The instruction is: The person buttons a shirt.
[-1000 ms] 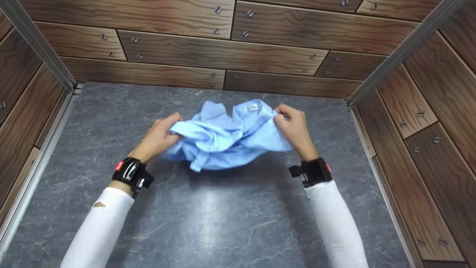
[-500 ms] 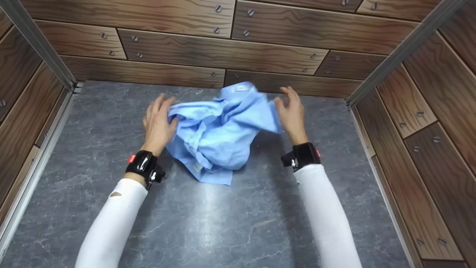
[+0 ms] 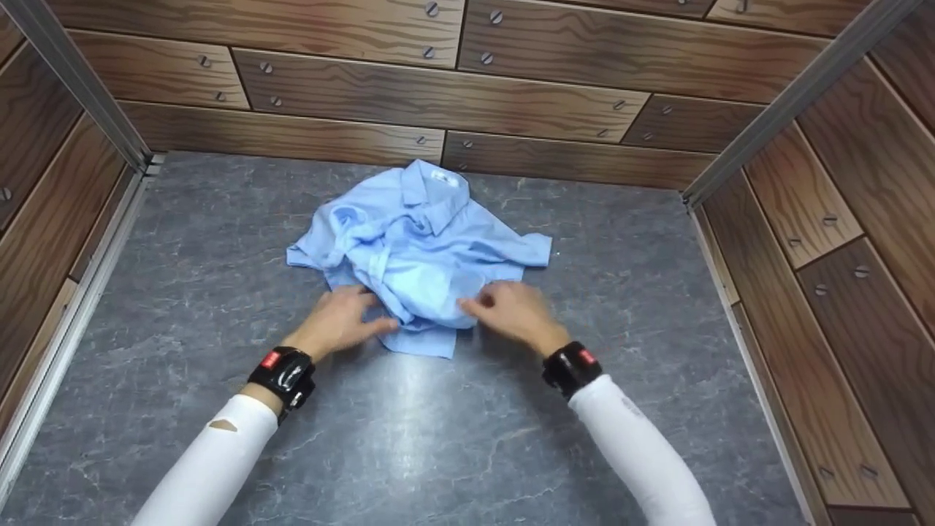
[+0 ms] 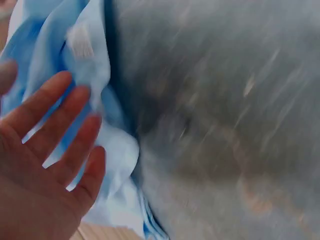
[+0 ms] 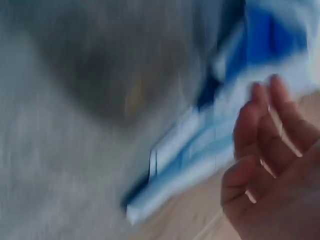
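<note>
A light blue collared shirt (image 3: 438, 256) lies rumpled on the grey surface, its collar and label toward the back wall. One short sleeve points left and the other right, while the lower part is bunched up at the front. My left hand (image 3: 337, 320) is at the shirt's lower left edge; in the left wrist view its fingers are spread and straight over the cloth. At the lower right edge is my right hand (image 3: 515, 314), thumb and forefinger close together. The blurred right wrist view shows its fingers loosely bent, with no cloth visible between them.
A grey marbled tabletop (image 3: 409, 453) carries the shirt. Wood-patterned panels (image 3: 350, 95) stand at the back and both sides, with metal corner posts (image 3: 789, 95) between them. A black strap (image 3: 285, 376) with a camera sits on each wrist.
The shirt was held up between both hands, then released as it dropped. It now lies spread with its collar at the back. Both hands have come down toward its front edge.
</note>
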Demonstrator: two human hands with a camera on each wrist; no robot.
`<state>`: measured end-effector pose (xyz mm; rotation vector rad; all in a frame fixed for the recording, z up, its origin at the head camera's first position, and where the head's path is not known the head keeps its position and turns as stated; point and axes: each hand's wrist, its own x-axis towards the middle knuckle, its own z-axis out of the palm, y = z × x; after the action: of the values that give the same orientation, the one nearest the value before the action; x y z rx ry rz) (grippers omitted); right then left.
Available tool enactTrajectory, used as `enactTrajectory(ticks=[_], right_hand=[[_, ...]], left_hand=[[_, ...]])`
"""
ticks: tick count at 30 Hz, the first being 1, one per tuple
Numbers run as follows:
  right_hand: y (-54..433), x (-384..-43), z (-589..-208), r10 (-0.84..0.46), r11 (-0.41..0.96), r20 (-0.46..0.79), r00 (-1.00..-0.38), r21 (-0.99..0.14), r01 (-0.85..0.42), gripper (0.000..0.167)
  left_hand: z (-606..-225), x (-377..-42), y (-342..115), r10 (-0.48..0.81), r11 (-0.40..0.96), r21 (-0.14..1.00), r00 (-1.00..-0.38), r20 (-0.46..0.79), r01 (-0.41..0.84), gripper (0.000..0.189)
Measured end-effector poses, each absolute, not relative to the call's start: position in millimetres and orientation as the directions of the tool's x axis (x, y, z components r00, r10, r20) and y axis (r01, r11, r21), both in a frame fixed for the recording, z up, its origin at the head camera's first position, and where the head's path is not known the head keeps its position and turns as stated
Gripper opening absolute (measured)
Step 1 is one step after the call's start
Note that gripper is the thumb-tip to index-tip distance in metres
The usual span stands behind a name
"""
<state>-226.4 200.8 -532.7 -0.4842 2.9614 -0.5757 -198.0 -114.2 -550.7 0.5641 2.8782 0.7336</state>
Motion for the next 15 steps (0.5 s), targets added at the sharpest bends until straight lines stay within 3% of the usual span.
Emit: enactTrajectory(ticks=[2, 4, 6, 9, 12, 15], right_hand=[[189, -223, -541, -0.367, 0.851, -0.020, -0.930, -0.411, -0.327, 0.052], [182, -223, -546, -0.365, 0.813, 0.048, -0.930, -0.470, -0.343, 0.037], [178, -225, -547, -0.332, 0.764, 0.120, -0.936, -0.548, -0.341, 0.021], [179, -231, -540, -0.236, 0.707, 0.207, -0.949, -0.634, -0.314, 0.012], [185, -239, -529, -0.119, 0.661, 0.247, -0.962, -0.703, -0.262, 0.016], [197, -247, -518, 0.017, 0.597, 0.256, -0.966, -0.778, -0.196, 0.021]], left_hand=[[-561, -197, -107, 0.428, 0.821, 0.432, -0.903, -0.030, 0.374, 0.073], [-570, -197, -102, 0.456, 0.821, 0.389, -0.890, -0.006, 0.418, 0.078], [-578, -200, -97, 0.474, 0.809, 0.366, -0.879, 0.057, 0.460, 0.066], [-583, -207, -94, 0.483, 0.769, 0.379, -0.856, 0.183, 0.515, 0.030], [-578, -213, -95, 0.487, 0.684, 0.504, -0.844, 0.222, 0.527, 0.010], [-564, -215, -99, 0.522, 0.570, 0.663, -0.837, 0.163, 0.485, 0.008]])
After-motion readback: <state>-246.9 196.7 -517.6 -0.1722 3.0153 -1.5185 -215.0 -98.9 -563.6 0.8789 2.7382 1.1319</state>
